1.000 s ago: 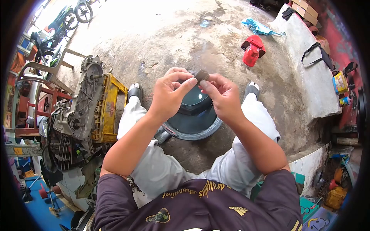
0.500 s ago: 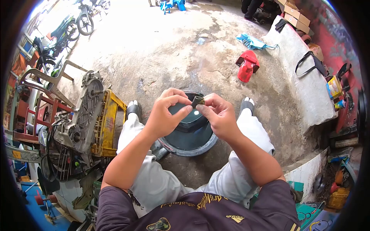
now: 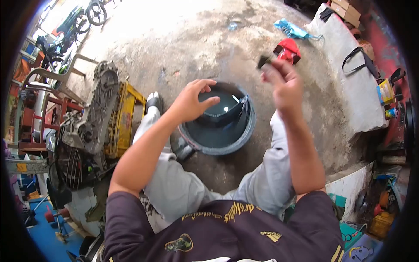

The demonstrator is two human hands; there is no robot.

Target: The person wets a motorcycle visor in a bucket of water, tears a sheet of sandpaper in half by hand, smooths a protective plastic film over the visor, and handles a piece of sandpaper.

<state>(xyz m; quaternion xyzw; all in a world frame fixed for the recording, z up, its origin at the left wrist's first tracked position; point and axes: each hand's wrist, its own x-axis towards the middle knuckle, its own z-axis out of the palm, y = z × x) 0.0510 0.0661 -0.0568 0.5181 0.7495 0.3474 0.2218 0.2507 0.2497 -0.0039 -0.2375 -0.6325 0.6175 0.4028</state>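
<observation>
Above the left side of a round dark tub (image 3: 248, 135) of water, my left hand (image 3: 190, 101) is open, thumb and fingers apart with nothing between them. My right hand (image 3: 286, 85), smeared by motion, is raised to the right beyond the tub, pinching a small dark piece (image 3: 263, 62) between thumb and fingers. That piece is too blurred to name. A dark folded shape (image 3: 242, 109) stands in the tub by its right wall. Just past the right hand lies a red plastic part (image 3: 288, 47) on the floor.
To the left, a grey metal engine casing (image 3: 98, 109) leans by a yellow crate (image 3: 126, 118), near a chair (image 3: 65, 72). A dark cylinder (image 3: 185, 150) lies beside the tub. A blue cloth (image 3: 291, 29) and a pale ledge (image 3: 349, 83) are at right.
My hands have parted. The right one has carried the small dark piece up and rightward, away from the tub. My left hand stays over the tub, slightly higher in view.
</observation>
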